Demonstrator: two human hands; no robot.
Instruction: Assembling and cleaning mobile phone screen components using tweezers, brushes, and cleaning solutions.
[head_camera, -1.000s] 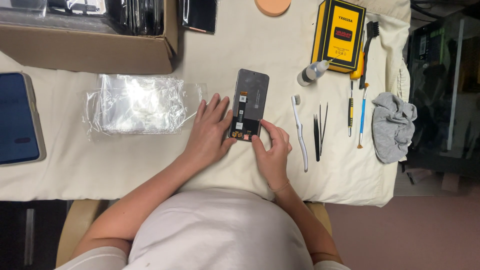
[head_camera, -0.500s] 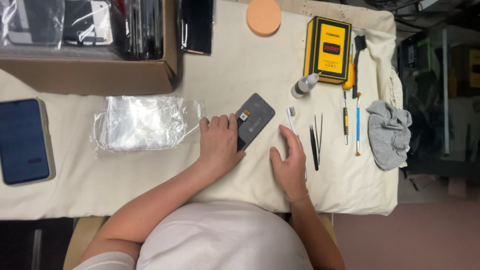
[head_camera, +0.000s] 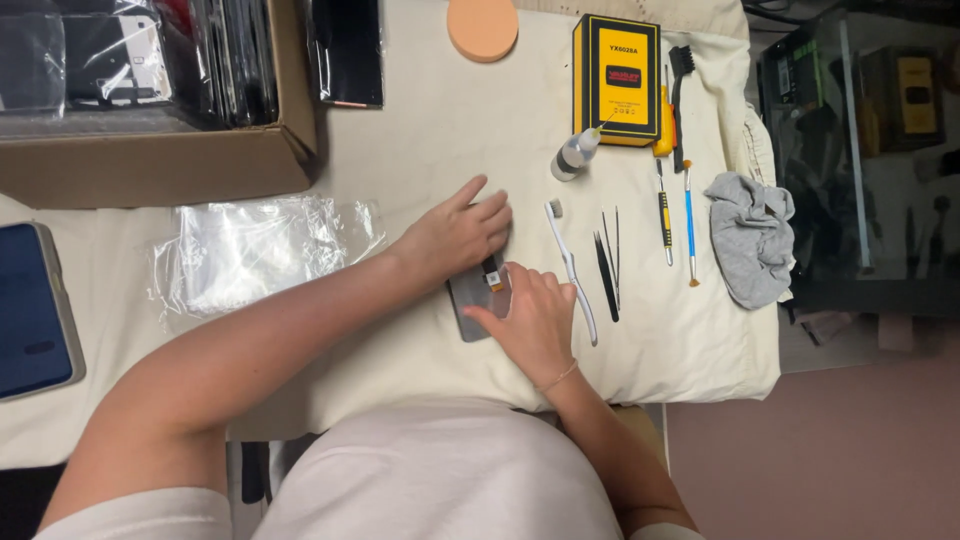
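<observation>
Mid-reposition step: left hand (head_camera: 455, 235) flat on grey phone screen assy (head_camera: 478, 305), right hand (head_camera: 530, 320) open, fingertips steadying it; next needs toothbrush (head_camera: 570, 270) at 3 o'clock, prob.

I am keeping the yellow box (head_camera: 616, 78) as my landmark: a tall rectangle with a black label. Far to its left a brown cardboard carton (head_camera: 160, 170) is sitting, a crinkled clear plastic bag (head_camera: 262, 250) lying just below that carton.
</observation>
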